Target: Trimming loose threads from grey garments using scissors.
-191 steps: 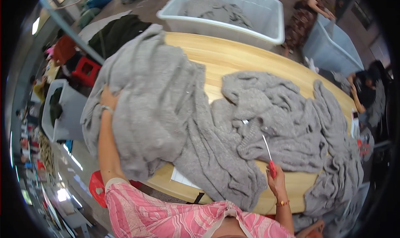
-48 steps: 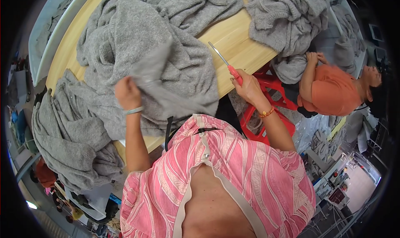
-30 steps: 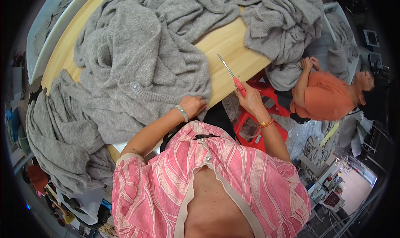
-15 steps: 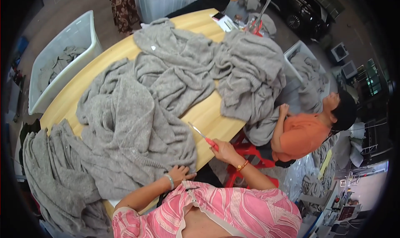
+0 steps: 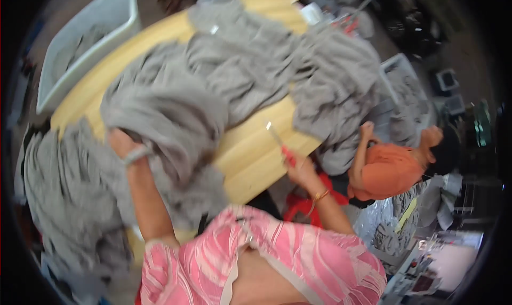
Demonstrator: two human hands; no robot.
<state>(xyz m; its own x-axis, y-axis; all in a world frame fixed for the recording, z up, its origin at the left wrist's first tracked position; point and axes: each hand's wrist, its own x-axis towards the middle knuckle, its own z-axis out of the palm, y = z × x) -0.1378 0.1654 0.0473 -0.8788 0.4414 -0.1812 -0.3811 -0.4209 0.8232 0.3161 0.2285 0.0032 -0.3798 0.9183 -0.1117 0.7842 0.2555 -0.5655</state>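
Note:
My left hand [image 5: 124, 144], smeared by motion, is closed at the left side of a heap of grey knitted fabric [image 5: 170, 99], gripping a part of it. That heap is blurred and folded over itself on the table. My right hand [image 5: 302, 171] is closed around a red-handled tool with a slim metal blade [image 5: 278, 138]. The tool points up and to the left over bare wood, apart from the fabric. Whether the blade is single or double I cannot make out.
More grey knits [image 5: 336, 86] lie on the far and right parts of the pale wooden table [image 5: 256, 171]. Another grey pile [image 5: 69, 187] hangs at the left. A white bin [image 5: 48, 86] stands beyond. A person in an orange top [image 5: 386, 169] sits at the right.
My left hand has moved from the near table edge up and left, and the near fabric has shifted and bunched. My right hand has risen slightly rightward with the tool. The whole view has tilted.

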